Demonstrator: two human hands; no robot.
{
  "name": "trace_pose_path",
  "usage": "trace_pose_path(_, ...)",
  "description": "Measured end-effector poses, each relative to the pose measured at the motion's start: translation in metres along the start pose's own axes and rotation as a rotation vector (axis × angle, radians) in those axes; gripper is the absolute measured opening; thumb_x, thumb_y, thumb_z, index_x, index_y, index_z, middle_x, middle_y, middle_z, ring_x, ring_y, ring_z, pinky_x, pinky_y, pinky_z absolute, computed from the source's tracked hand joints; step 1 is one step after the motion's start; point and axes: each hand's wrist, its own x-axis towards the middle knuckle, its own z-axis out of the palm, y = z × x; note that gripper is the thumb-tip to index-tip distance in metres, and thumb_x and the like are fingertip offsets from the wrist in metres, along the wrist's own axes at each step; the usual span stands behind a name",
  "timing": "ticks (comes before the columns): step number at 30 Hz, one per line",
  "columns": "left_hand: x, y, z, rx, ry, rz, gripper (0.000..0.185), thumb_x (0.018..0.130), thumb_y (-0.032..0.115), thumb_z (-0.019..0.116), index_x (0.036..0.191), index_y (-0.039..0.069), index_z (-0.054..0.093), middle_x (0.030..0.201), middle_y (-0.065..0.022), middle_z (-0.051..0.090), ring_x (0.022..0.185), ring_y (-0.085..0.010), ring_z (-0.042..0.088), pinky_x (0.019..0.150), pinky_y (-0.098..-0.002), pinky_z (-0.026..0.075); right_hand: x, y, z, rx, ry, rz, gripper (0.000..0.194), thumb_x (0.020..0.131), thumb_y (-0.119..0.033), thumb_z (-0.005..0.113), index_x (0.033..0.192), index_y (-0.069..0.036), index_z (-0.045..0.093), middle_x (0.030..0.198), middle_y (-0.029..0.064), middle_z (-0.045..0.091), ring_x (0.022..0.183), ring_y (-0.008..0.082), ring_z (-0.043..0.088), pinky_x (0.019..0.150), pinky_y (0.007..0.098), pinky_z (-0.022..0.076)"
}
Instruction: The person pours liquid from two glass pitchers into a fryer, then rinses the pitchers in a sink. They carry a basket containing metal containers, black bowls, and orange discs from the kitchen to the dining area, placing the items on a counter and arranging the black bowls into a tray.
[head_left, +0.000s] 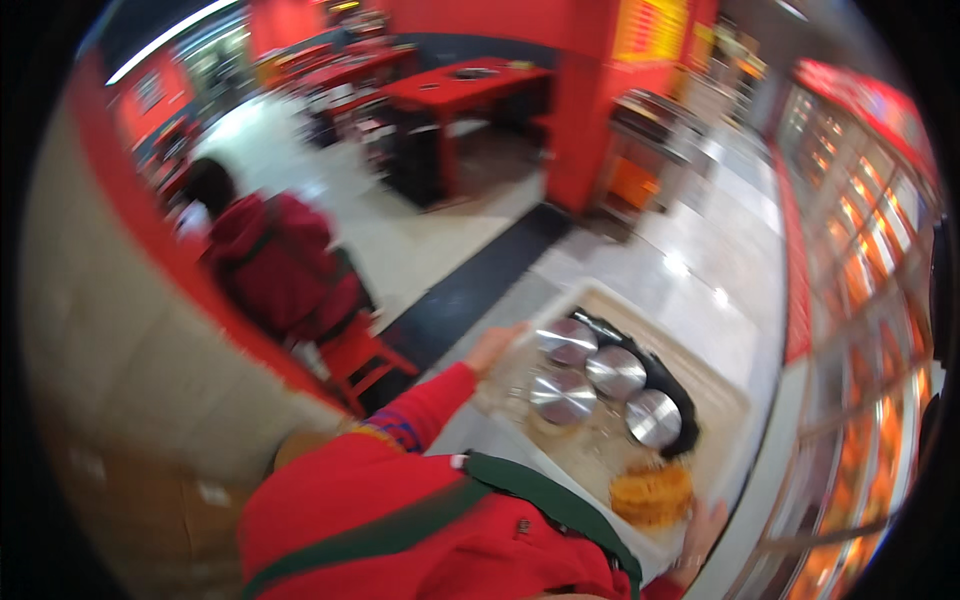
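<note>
A cream-coloured rectangular tray (720, 397) is in front of my body, held between my two hands. My left hand (495, 349) grips its left edge. At the near right corner, my right hand (703, 532) holds the rim, partly blurred. Several round, shiny metal lids or vessel bottoms (616, 372) lie in the tray; which they are, I cannot tell. Behind and beside them runs a black, glossy object (679, 401) of unclear kind. A ridged yellow-orange item (651, 495) rests near my right hand, too blurred to name.
A lit glass display cabinet (862, 375) runs along the right. At left, a seated person (281, 255) is on a red chair (364, 364) beside a low wall (165, 360). A red table (469, 79), red pillar (581, 127) and metal cart (637, 165) stand ahead.
</note>
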Motion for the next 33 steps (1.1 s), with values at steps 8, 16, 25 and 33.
trace_pose_path(8,-0.288,0.19,-0.177,0.001,0.216,-0.12,0.044,0.089,0.04,0.067,0.095,-0.004,0.071,0.084,-0.0053,0.066,0.071,-0.0123,0.06,0.064,-0.0291,0.048,-0.266,-0.159,0.008,-0.157,-0.014,-0.083,0.016,0.083,-0.009,0.063,0.091,0.004,0.057,0.076,0.0038,0.059,0.071,0.0099,0.054,0.059,0.0285,0.0459)
trace_pose_path(16,-0.282,0.144,-0.245,0.122,0.11,-0.104,0.044,0.089,0.04,0.066,0.094,-0.004,0.071,0.087,-0.0044,0.066,0.079,-0.0115,0.056,0.071,-0.03,0.046,-0.37,-0.117,0.051,-0.149,0.115,-0.035,0.016,0.083,-0.01,0.063,0.09,0.004,0.059,0.078,0.0069,0.062,0.071,0.0126,0.057,0.061,0.0307,0.0479)
trace_pose_path(25,-0.157,0.045,-0.227,0.074,-0.274,-0.082,0.044,0.09,0.043,0.065,0.1,0.0,0.07,0.087,-0.0016,0.065,0.075,-0.0096,0.056,0.067,-0.026,0.044,-0.411,-0.06,0.098,-0.218,0.354,0.017,0.017,0.086,-0.011,0.062,0.093,0.005,0.059,0.087,0.0096,0.065,0.076,0.0153,0.062,0.062,0.0297,0.0509)
trace_pose_path(33,-0.094,-0.031,-0.171,0.012,-0.445,-0.055,0.043,0.09,0.045,0.064,0.096,0.003,0.07,0.082,-0.0004,0.063,0.067,-0.0082,0.055,0.061,-0.025,0.043,-0.36,0.002,0.106,-0.244,0.418,-0.014,0.018,0.087,-0.01,0.06,0.1,0.002,0.059,0.086,0.005,0.064,0.072,0.0106,0.057,0.061,0.0262,0.0474)
